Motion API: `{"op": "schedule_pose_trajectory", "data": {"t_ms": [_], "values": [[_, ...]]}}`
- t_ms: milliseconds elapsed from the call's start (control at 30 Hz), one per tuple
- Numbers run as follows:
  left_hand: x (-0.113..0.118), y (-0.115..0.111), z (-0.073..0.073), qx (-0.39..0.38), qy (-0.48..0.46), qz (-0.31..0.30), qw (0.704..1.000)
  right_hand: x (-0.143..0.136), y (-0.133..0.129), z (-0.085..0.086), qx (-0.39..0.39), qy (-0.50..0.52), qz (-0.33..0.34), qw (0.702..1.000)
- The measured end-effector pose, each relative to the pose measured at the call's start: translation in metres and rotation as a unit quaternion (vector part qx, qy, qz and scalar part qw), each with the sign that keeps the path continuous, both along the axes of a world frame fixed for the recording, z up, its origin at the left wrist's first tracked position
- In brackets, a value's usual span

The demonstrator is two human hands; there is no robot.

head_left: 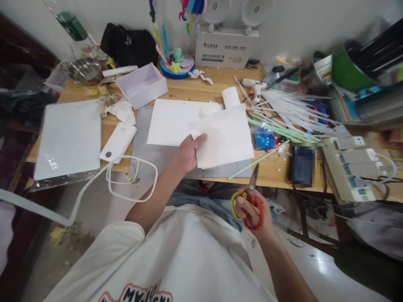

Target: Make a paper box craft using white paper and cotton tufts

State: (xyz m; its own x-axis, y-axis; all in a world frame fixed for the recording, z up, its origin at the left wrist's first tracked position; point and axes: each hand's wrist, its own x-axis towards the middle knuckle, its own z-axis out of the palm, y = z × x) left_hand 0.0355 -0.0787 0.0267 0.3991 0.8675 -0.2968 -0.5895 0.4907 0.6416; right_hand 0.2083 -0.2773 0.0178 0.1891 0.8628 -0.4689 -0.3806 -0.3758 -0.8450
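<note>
My left hand (188,154) pinches the lower left edge of a white sheet of paper (228,136), thumb on top. The sheet is held over the desk and partly covers another white sheet (170,121) lying on a grey cutting mat (141,142). In my right hand (260,209) is a pair of scissors (252,184) with one red and one yellow handle loop. Their blades look closed and point up toward the desk edge, apart from the paper. Right of the held sheet, a thin green strip (258,160) lies slantwise.
A hot glue gun (256,89) rests beside a pile of white strips (286,107). A power strip (349,167) sits at the right. To the left are an open pale box (143,86), a white device (118,142) with a cable, and a bagged paper stack (69,136).
</note>
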Motion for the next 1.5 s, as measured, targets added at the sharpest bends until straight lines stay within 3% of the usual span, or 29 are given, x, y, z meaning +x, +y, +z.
{"op": "schedule_pose_trajectory", "data": {"t_ms": [133, 233, 467, 633, 900, 1233, 1500], "values": [[0.004, -0.001, -0.004, -0.011, -0.002, -0.005, 1.0, -0.005, -0.006, -0.009, 0.059, -0.001, 0.051, 0.997], [0.008, 0.0, -0.002, -0.016, 0.011, 0.002, 1.0, -0.003, -0.009, -0.007, 0.097, -0.013, 0.105, 0.99], [0.01, -0.005, 0.018, -0.004, 0.009, -0.002, 1.0, -0.012, 0.002, 0.028, 0.066, -0.089, 0.159, 0.981], [0.012, -0.012, 0.028, 0.004, 0.006, 0.01, 1.0, -0.015, 0.019, 0.04, 0.089, -0.124, 0.161, 0.975], [0.009, -0.009, 0.023, 0.029, 0.015, 0.001, 0.999, -0.023, 0.04, 0.043, 0.082, -0.147, 0.114, 0.979], [0.003, 0.035, 0.026, 0.087, 0.053, 0.012, 0.995, -0.026, 0.088, 0.038, 0.096, -0.163, 0.123, 0.974], [-0.001, 0.069, 0.03, 0.083, 0.03, 0.01, 0.996, -0.026, 0.125, 0.033, 0.103, -0.199, 0.116, 0.968]]}}
